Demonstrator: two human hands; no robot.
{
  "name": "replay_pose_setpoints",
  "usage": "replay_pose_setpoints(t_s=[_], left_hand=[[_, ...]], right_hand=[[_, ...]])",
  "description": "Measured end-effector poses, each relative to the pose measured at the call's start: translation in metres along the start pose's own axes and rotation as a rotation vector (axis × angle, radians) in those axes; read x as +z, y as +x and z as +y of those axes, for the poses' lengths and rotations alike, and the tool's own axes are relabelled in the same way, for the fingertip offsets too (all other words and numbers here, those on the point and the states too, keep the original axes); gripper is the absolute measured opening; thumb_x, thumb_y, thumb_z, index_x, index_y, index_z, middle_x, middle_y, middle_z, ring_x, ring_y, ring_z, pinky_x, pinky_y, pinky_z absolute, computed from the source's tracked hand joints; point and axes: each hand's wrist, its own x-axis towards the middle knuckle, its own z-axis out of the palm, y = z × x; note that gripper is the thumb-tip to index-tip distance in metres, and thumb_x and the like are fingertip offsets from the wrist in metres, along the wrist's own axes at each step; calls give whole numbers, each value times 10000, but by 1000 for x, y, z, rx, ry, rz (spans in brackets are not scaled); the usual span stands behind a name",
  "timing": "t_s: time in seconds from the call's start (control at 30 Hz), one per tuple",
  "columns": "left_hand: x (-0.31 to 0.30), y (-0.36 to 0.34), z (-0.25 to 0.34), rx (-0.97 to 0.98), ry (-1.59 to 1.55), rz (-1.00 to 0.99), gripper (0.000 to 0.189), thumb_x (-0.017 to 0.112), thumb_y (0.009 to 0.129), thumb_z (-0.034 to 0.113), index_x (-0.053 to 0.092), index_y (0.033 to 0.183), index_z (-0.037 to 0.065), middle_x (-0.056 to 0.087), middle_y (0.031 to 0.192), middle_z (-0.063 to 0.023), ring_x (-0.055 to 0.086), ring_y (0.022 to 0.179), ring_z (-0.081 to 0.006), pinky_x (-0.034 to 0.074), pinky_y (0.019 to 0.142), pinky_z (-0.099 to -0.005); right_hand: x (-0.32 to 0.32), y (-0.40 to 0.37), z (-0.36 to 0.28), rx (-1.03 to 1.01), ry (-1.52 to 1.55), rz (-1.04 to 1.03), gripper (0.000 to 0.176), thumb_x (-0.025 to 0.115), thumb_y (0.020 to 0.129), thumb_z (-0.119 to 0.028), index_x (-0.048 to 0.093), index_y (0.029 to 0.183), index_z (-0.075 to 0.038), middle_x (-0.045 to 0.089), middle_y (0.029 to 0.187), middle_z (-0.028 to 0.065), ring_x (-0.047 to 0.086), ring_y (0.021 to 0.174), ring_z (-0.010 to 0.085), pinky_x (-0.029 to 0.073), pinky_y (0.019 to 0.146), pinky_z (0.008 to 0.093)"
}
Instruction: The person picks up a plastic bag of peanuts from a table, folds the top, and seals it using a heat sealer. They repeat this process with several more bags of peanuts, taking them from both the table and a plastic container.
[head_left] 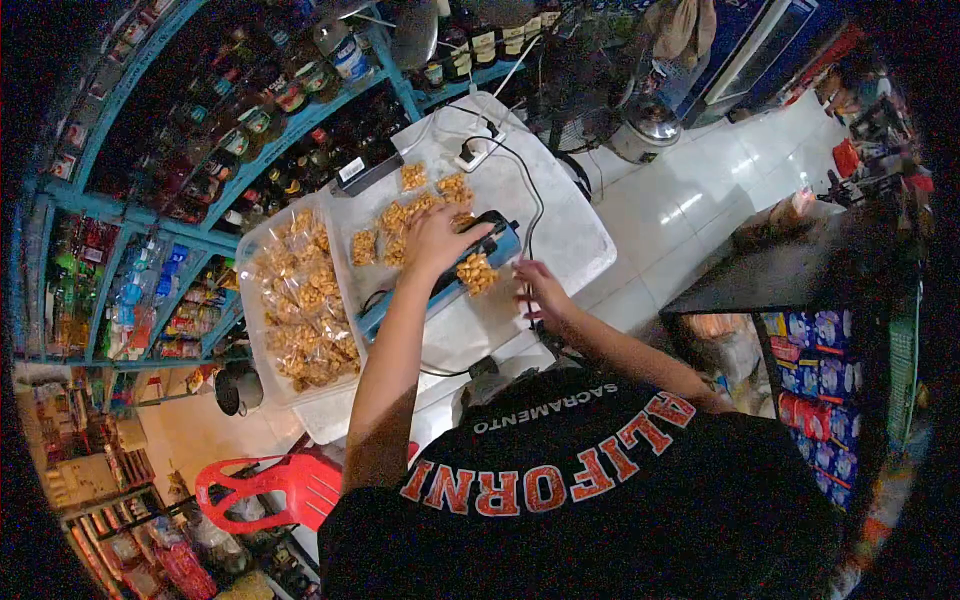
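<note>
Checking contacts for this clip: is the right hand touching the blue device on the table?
Apart. In the head view, the right hand is beside the near end of the blue device, with pale tabletop showing between them.

2 arms (393,345) reach forward, left grip (437,238) palm down, right grip (540,290) loosely curled.

left hand (437,240) over the snack bags (393,226), thumb at the blue sealer (507,243) | right hand (541,292) near the sealer, kinda blurry | big tub (246,272) of bags on the white table (575,245), left side
</note>
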Motion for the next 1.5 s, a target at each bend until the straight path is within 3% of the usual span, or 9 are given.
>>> replay_pose_setpoints(t_s=[0.07,0.17,0.63,0.7,0.77,0.83,0.87,1.2,1.5], left_hand=[[1,-5,-4,129,127,81,402,648,642,436,627,919,145,573,988,-104,486,966,-273,345,874,-366],[3,-14,5,120,148,127,407,660,629,428,628,907,133,579,950,-100,480,962,-282,338,874,-376],[-23,-24,21,202,267,219,394,686,595,370,630,901,128,597,895,-44,490,937,-230,347,815,-399],[-35,-24,21,241,138,179,388,691,608,372,635,885,107,610,824,-91,520,843,-252,402,755,-344],[-44,-26,20,154,146,107,372,645,674,371,633,912,86,617,885,-44,524,910,-181,375,799,-347],[-47,-17,-3,-9,-476,-153,328,603,752,310,621,953,52,623,909,-42,546,878,-129,395,786,-278],[-47,-13,-18,21,-546,-162,287,570,796,248,606,987,37,620,924,-38,548,844,-101,396,782,-225],[-55,6,-62,-96,-502,-611,287,567,742,112,583,1011,16,594,963,-51,519,878,-117,380,807,-236],[-35,18,-68,-101,-330,-561,238,537,721,63,599,946,17,602,847,-29,535,770,-119,416,704,-238]], right_hand=[[-3,3,16,238,-21,-333,568,560,729,-473,364,1145,-139,442,1107,55,486,908,221,398,725,398],[11,8,17,211,-98,-430,695,589,694,-502,298,1207,-134,464,1083,53,488,898,232,388,690,413],[26,10,10,37,93,-429,320,544,809,-271,420,1055,-108,514,982,55,571,790,218,480,607,354],[31,4,5,6,81,-435,308,542,812,-273,424,1045,-111,513,973,53,573,783,209,480,607,354],[32,1,4,-20,67,-435,295,540,814,-274,427,1035,-114,512,963,50,575,776,200,480,606,353],[31,2,5,-78,33,-440,280,534,819,-274,432,1030,-121,510,953,39,579,753,189,481,590,347],[31,1,7,-75,33,-436,280,534,819,-274,432,1030,-121,510,953,39,579,753,189,481,590,347],[33,2,8,-88,48,-391,251,516,834,-256,438,1025,-113,525,905,37,592,707,180,483,558,312],[31,5,11,-91,105,-386,228,512,839,-229,440,1018,-108,519,870,36,595,673,176,487,540,297]])
